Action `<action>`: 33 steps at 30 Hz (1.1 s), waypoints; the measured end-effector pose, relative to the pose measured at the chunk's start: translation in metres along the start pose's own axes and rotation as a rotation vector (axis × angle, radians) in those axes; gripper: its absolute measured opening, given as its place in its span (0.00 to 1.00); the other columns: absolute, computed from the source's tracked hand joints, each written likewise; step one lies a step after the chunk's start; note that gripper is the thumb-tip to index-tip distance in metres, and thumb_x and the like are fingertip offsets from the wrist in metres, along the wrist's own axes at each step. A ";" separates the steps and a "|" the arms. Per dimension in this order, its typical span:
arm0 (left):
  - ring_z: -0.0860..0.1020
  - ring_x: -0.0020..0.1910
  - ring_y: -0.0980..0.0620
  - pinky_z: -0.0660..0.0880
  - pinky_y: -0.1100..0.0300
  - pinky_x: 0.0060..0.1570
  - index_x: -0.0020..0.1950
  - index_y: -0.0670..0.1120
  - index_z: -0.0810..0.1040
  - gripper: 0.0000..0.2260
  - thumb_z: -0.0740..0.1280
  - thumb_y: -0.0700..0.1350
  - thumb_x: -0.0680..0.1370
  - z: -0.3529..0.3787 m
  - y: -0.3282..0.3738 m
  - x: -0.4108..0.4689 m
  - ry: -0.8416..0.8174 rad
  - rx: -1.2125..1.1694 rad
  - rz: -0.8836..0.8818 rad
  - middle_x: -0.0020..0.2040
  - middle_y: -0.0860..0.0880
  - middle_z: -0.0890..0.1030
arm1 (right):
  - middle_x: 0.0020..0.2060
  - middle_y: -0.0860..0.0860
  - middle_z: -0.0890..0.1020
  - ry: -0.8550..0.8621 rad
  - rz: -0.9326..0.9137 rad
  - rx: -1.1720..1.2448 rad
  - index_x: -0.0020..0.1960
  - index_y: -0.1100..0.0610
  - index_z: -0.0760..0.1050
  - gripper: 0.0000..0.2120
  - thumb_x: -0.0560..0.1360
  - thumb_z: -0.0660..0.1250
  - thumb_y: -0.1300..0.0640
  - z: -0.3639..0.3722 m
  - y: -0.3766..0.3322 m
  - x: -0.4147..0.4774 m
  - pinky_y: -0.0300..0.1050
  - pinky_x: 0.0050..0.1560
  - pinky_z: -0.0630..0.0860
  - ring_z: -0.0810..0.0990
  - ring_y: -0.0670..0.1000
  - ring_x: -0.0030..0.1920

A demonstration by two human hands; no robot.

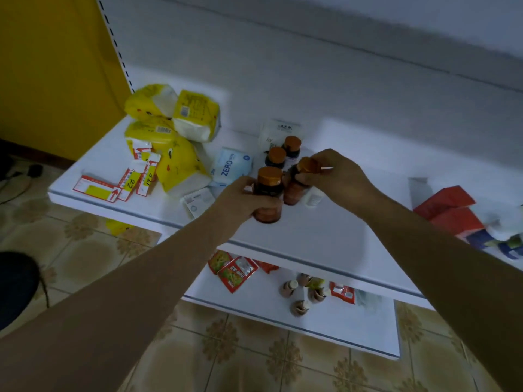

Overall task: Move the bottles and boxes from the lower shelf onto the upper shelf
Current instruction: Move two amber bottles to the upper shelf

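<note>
The brown round bottle with an orange cap [267,193] is near the front edge of the white upper shelf [325,236], with the left grip [237,198] wrapped round its body. The right grip [336,176] holds a twin bottle [293,193] near its cap. Both look hard, smooth, maybe breakable: hold the bodies.

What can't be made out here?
Head view:
- label on left bottle: covered by left hand.
- label on right bottle: blurred, partly behind right hand.
- lower-shelf bottles: too small; upper shelf overhangs those behind.
- boxes at the right edge: blurred, some cut off.
</note>
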State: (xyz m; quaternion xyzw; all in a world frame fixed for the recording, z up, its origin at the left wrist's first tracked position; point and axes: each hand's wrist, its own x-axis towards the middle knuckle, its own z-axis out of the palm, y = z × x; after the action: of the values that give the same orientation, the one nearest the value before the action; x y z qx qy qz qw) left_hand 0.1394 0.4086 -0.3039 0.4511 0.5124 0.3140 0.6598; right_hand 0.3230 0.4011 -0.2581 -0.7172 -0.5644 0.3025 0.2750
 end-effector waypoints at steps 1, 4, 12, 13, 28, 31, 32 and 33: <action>0.79 0.58 0.43 0.73 0.53 0.60 0.58 0.43 0.74 0.18 0.73 0.34 0.70 -0.002 0.005 -0.014 -0.030 -0.084 -0.022 0.56 0.39 0.81 | 0.51 0.47 0.78 -0.001 0.006 0.043 0.56 0.55 0.74 0.18 0.70 0.73 0.50 -0.005 -0.006 -0.012 0.31 0.41 0.70 0.77 0.47 0.52; 0.79 0.55 0.45 0.71 0.51 0.63 0.56 0.45 0.76 0.14 0.70 0.38 0.72 -0.003 0.016 -0.057 -0.139 -0.177 -0.025 0.49 0.46 0.82 | 0.49 0.48 0.78 -0.015 0.010 0.071 0.55 0.57 0.73 0.20 0.69 0.73 0.47 -0.022 -0.025 -0.050 0.35 0.42 0.71 0.77 0.47 0.48; 0.75 0.55 0.45 0.74 0.52 0.50 0.64 0.47 0.73 0.20 0.67 0.41 0.72 0.006 0.043 -0.163 -0.254 -0.328 0.035 0.54 0.44 0.77 | 0.48 0.49 0.82 -0.078 -0.056 0.131 0.53 0.53 0.79 0.18 0.68 0.72 0.43 -0.068 -0.069 -0.153 0.50 0.55 0.77 0.80 0.50 0.52; 0.75 0.55 0.44 0.76 0.52 0.49 0.65 0.46 0.72 0.20 0.66 0.40 0.73 0.009 0.048 -0.174 -0.264 -0.331 0.038 0.54 0.43 0.77 | 0.47 0.48 0.82 -0.068 -0.084 0.129 0.52 0.53 0.79 0.17 0.69 0.72 0.43 -0.074 -0.074 -0.166 0.49 0.52 0.77 0.80 0.49 0.50; 0.80 0.40 0.49 0.77 0.57 0.39 0.62 0.45 0.75 0.27 0.67 0.61 0.69 0.114 0.111 -0.332 -0.376 -0.235 0.185 0.44 0.44 0.80 | 0.48 0.53 0.83 0.054 -0.211 0.470 0.52 0.55 0.79 0.20 0.69 0.70 0.42 -0.188 -0.100 -0.321 0.50 0.53 0.80 0.83 0.54 0.51; 0.79 0.41 0.47 0.77 0.56 0.41 0.55 0.46 0.76 0.23 0.66 0.61 0.69 0.132 0.134 -0.343 -0.380 -0.189 0.241 0.43 0.44 0.81 | 0.49 0.53 0.83 0.138 -0.237 0.484 0.50 0.53 0.80 0.21 0.67 0.70 0.38 -0.213 -0.106 -0.337 0.56 0.56 0.79 0.82 0.54 0.52; 0.80 0.42 0.47 0.76 0.56 0.40 0.55 0.46 0.77 0.23 0.66 0.62 0.69 0.137 0.141 -0.347 -0.391 -0.171 0.260 0.43 0.44 0.81 | 0.48 0.52 0.83 0.171 -0.245 0.477 0.50 0.52 0.80 0.21 0.66 0.70 0.37 -0.221 -0.108 -0.341 0.57 0.57 0.79 0.82 0.53 0.51; 0.80 0.42 0.47 0.76 0.57 0.38 0.54 0.46 0.77 0.24 0.65 0.63 0.69 0.142 0.148 -0.349 -0.408 -0.160 0.276 0.43 0.44 0.81 | 0.48 0.51 0.83 0.203 -0.256 0.466 0.49 0.51 0.80 0.22 0.66 0.69 0.35 -0.228 -0.109 -0.345 0.57 0.58 0.78 0.82 0.52 0.51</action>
State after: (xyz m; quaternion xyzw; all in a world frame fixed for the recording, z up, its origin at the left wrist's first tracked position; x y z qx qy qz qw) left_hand 0.1863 0.1220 -0.0217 0.5173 0.2758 0.3429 0.7340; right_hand 0.3609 0.0754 0.0162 -0.5842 -0.5350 0.3135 0.5236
